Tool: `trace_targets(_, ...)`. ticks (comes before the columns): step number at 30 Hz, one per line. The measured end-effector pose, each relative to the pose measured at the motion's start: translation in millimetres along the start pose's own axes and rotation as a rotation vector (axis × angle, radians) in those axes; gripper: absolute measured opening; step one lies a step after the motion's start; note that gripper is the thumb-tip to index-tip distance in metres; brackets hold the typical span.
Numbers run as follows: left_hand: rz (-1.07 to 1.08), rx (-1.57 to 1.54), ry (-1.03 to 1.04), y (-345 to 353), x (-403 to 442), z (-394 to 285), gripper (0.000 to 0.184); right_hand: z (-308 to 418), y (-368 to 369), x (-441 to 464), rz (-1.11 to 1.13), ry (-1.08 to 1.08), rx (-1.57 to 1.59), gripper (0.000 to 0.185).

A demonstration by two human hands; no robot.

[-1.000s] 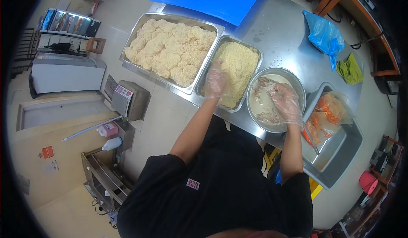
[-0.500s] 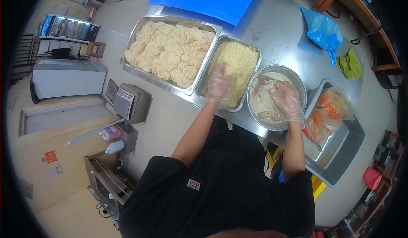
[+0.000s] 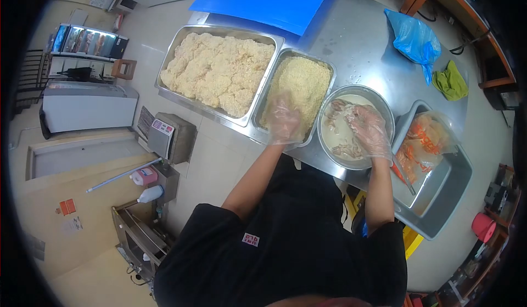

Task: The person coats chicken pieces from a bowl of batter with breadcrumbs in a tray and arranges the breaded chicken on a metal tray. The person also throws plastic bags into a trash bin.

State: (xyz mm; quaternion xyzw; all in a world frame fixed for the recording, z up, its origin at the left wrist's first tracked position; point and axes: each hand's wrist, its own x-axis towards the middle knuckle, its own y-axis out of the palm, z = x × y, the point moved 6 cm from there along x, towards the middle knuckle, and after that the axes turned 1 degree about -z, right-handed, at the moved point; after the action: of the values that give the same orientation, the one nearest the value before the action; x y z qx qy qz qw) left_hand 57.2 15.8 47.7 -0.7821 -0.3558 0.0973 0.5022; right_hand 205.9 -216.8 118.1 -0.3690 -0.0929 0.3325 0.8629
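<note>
My left hand (image 3: pixel 285 121), in a clear plastic glove, is over the near left part of a metal tray (image 3: pixel 333 76) of pale yellow breadcrumbs (image 3: pixel 302 85). Motion smears its fingers. In a round steel bowl (image 3: pixel 393 121) of milky batter (image 3: pixel 337 134), my gloved right hand (image 3: pixel 368 128) has its fingers curled, with batter on them. Pieces of raw meat (image 3: pixel 337 107) lie in the batter by its fingertips. What is inside the curled fingers is hidden. Left of the crumbs, a bigger metal tray (image 3: pixel 166 68) holds a heap of crumb-coated pieces (image 3: pixel 219 71).
A grey tub (image 3: pixel 443 205) at the right contains plastic bags with orange contents (image 3: pixel 425 137) and a red-handled tool (image 3: pixel 403 175). Farther back on the steel table (image 3: pixel 357 27) lie a blue board (image 3: pixel 263 2), a blue bag (image 3: pixel 414 38) and a green cloth (image 3: pixel 451 81).
My left hand has shifted slightly toward me over the breadcrumbs and is now blurred. My right hand stays in the bowl, nearly unmoved.
</note>
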Motion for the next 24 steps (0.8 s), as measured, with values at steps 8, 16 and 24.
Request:
trace_targets(8, 0.052, -0.925, -0.184, 30, 23, 23, 0.042, 17, -5, 0, 0.013, 0.014, -0.026, 0.039)
trace_targets(16, 0.140, -0.329, 0.341, -11, 5, -39, 0.053, 13, -7, -1, 0.027, 0.070, 0.001, 0.042)
trace_targets(24, 0.264, 0.158, 0.327, 37, 20, -41, 0.077, 11, -5, -1, 0.025, 0.051, 0.012, 0.042)
